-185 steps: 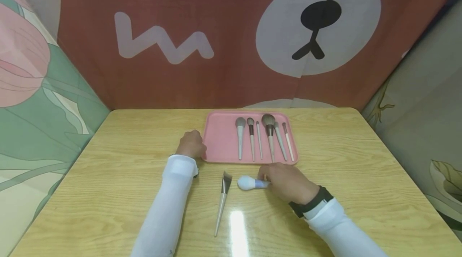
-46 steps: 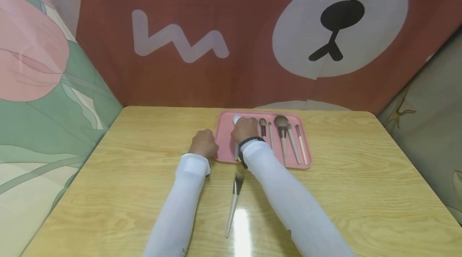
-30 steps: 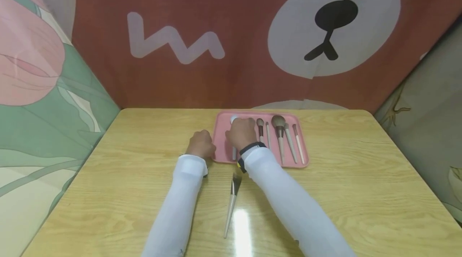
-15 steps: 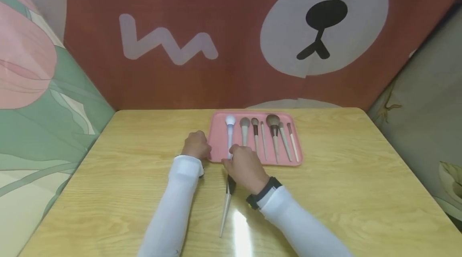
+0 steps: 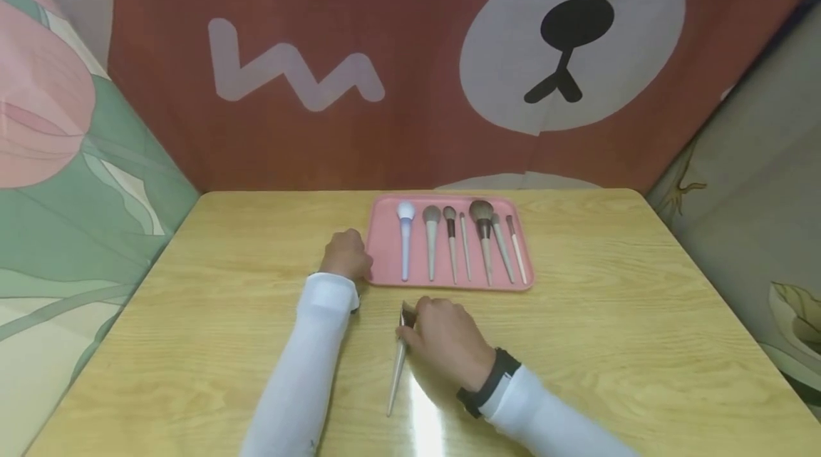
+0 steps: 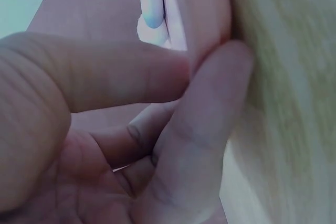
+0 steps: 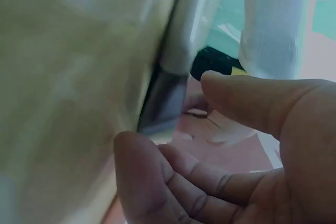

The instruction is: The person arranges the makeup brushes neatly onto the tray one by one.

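Note:
My left hand [image 5: 346, 255] pinches the left rim of a pink tray [image 5: 385, 261] between thumb and forefinger, as the left wrist view shows up close. In front of the tray, an angled makeup brush [image 5: 395, 375] with a dark ferrule and pale handle lies on the table. Around its bristle end reaches my right hand [image 5: 452, 343]; in the right wrist view thumb and forefinger stand apart on either side of the brush's ferrule [image 7: 165, 95]. A white-tipped makeup brush [image 5: 405, 243] with a lilac handle lies leftmost in the tray.
Several more makeup brushes lie side by side in the tray, among them a large fluffy brush [image 5: 484, 229] and a grey-headed brush [image 5: 432, 239]. The wooden table [image 5: 616, 314] ends at a brown printed cloth [image 5: 410, 143] at the back.
The right hand has carried the white-tipped brush into the tray, laid it left of the others and let go, then drawn back to the angled brush. The left hand stays on the tray rim.

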`<action>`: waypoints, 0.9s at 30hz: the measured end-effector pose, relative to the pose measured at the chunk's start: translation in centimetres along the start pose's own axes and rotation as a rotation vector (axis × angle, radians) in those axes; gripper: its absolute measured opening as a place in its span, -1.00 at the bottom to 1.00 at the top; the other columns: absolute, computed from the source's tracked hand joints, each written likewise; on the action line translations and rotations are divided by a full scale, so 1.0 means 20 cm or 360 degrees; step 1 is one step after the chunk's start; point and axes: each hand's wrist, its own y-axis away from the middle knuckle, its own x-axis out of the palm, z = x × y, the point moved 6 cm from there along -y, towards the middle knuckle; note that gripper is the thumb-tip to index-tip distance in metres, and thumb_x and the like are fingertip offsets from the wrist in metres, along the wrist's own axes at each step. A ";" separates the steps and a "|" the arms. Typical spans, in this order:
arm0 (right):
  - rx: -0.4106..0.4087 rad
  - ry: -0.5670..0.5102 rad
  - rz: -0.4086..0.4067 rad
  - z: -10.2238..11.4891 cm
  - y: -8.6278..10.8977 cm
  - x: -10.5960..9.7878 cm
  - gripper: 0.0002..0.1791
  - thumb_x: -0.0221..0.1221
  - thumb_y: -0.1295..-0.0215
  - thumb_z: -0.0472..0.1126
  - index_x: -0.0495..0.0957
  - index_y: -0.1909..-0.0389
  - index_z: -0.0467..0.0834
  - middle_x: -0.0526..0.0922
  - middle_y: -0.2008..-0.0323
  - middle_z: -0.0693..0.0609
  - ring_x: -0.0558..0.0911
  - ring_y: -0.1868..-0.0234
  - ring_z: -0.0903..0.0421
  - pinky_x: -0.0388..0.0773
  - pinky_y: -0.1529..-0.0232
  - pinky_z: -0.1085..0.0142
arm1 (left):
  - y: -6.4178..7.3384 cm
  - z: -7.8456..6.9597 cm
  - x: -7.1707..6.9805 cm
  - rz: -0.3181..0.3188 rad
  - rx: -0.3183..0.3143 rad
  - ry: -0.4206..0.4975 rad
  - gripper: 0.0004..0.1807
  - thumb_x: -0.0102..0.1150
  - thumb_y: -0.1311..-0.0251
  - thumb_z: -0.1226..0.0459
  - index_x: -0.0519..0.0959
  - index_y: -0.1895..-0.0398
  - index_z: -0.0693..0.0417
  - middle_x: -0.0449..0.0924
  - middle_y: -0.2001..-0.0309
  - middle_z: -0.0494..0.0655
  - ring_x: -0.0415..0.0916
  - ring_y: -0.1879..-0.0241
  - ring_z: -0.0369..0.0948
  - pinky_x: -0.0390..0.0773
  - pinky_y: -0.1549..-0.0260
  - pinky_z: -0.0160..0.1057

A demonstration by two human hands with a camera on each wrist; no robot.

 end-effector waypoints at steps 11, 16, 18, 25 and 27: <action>-0.0046 -0.0011 0.0078 0.01 0.05 0.06 -0.64 0.42 -0.25 0.03 0.53 0.56 -0.06 0.39 0.67 0.16 0.34 0.67 0.25 0.30 0.67 0.38 | 0.00 0.00 -0.01 -0.0006 0.0027 -0.0010 -0.97 0.29 -0.05 0.42 0.62 0.47 0.22 0.62 0.43 0.09 0.53 0.43 -0.04 0.63 0.39 -0.17; -0.0021 -0.0025 0.0098 0.01 0.05 0.05 -0.61 0.43 -0.26 0.01 0.49 0.60 -0.06 0.40 0.66 0.15 0.35 0.67 0.24 0.32 0.66 0.37 | -0.01 0.00 -0.01 -0.0015 0.0036 -0.0023 -0.97 0.27 -0.04 0.42 0.61 0.45 0.23 0.63 0.40 0.11 0.55 0.39 -0.01 0.65 0.31 -0.12; -0.0032 -0.0007 0.0094 0.02 0.06 0.05 -0.63 0.43 -0.25 -0.03 0.48 0.60 -0.06 0.42 0.65 0.14 0.37 0.64 0.23 0.33 0.64 0.37 | -0.01 0.00 -0.01 -0.0020 0.0042 -0.0028 -0.97 0.25 -0.05 0.42 0.62 0.43 0.24 0.66 0.36 0.15 0.56 0.37 0.01 0.67 0.28 -0.09; -0.0113 0.0096 0.0107 0.02 0.06 0.03 -0.92 0.34 -0.22 -0.27 0.63 0.41 -0.13 0.55 0.53 0.09 0.45 0.54 0.21 0.39 0.56 0.34 | 0.00 -0.01 -0.02 -0.0028 0.0045 -0.0045 -0.92 0.25 -0.03 0.42 0.64 0.38 0.27 0.71 0.26 0.23 0.57 0.36 0.02 0.68 0.29 -0.08; -0.0128 0.0113 0.0107 0.01 0.05 0.02 -0.97 0.32 -0.21 -0.31 0.69 0.33 -0.14 0.59 0.50 0.08 0.47 0.52 0.20 0.41 0.55 0.34 | 0.00 -0.01 -0.02 -0.0027 0.0040 -0.0045 -0.92 0.26 -0.03 0.42 0.64 0.38 0.26 0.70 0.28 0.21 0.56 0.36 0.02 0.65 0.34 -0.12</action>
